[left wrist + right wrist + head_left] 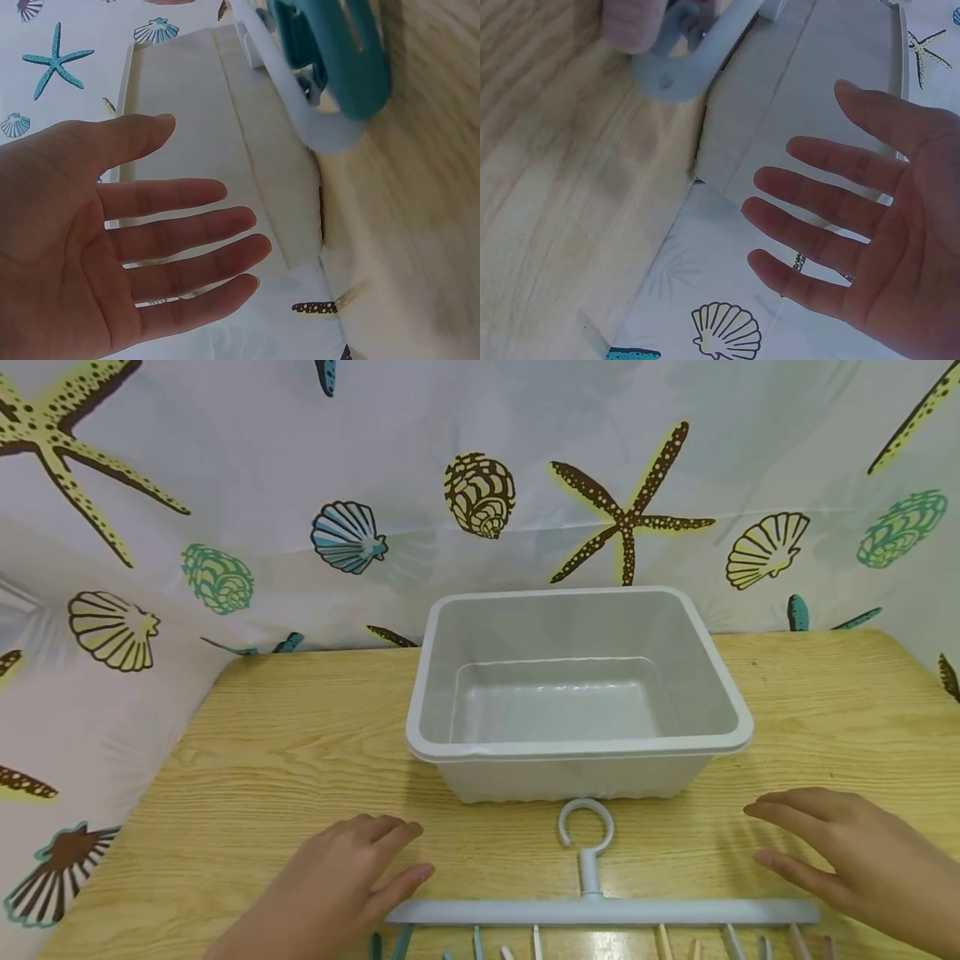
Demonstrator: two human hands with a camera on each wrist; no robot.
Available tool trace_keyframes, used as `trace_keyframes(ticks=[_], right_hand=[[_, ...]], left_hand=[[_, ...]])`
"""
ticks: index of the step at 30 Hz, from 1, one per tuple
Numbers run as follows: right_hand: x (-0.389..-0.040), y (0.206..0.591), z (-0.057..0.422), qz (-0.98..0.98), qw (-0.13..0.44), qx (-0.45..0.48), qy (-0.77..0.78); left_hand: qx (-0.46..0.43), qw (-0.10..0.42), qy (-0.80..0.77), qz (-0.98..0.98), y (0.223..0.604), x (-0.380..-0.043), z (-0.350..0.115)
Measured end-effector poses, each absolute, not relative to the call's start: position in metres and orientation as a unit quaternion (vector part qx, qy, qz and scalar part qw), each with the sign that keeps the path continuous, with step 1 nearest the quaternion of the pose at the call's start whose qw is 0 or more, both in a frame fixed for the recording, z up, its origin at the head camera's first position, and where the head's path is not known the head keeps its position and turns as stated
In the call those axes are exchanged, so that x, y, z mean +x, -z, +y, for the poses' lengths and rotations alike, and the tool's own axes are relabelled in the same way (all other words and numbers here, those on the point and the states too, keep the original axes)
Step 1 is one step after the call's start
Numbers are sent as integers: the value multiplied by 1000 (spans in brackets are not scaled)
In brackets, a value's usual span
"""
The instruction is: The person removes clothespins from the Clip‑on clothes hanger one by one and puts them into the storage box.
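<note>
A pale grey-blue clip hanger [510,911] lies on the table, its round hook [610,827] pointing away from me. Several clips along its lower side are cut off by the bottom of the head view. At the hanger's left end is a teal clip [360,60]; a pink clip [632,26] shows at the other end. My left hand [337,881] is beside the left end, fingers extended and holding nothing. To the right of the bar, my right hand [847,852] is held with fingers spread, also holding nothing.
Behind the hook stands a white plastic basin [577,749] with nothing in it. The wooden table [300,727] ends at the back against a cloth [420,410] printed with shells and starfish, which also hangs at the sides.
</note>
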State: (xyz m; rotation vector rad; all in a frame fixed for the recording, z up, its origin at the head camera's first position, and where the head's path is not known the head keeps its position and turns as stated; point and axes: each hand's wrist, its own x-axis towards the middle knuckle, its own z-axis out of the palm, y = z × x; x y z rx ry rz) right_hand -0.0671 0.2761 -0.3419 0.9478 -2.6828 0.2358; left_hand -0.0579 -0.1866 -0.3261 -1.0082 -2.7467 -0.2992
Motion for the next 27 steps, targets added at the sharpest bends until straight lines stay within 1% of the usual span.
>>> trace_keyframes(ticks=[2, 5, 7, 10, 14, 17, 20, 23, 27], right_hand=[[-66, 345, 274, -925, 144, 340, -87], [-64, 350, 271, -916, 144, 361, -101], [-63, 353, 268, -913, 130, 371, -111], [-61, 355, 264, -918, 82, 369, -123], [-58, 358, 259, -928, -4, 346, -140], [-55, 360, 256, -926, -34, 347, -146], [-53, 364, 254, -920, -26, 364, -144], [-52, 367, 253, -916, -34, 373, -145], [-51, 370, 251, -907, -14, 396, -141]], left_hand=[[-349, 85, 101, -928, 328, -58, -186], [-355, 38, 107, -928, 332, -58, -185], [-357, 8, 109, -928, 334, -59, -185], [-361, -20, 110, -926, 338, -59, -183], [-379, -30, 108, -919, 342, -57, -180], [-396, -26, 107, -912, 343, -55, -177], [-405, -16, 103, -908, 344, -53, -175], [-404, -21, 98, -909, 345, -52, -174], [-403, -27, 92, -910, 346, -50, -173]])
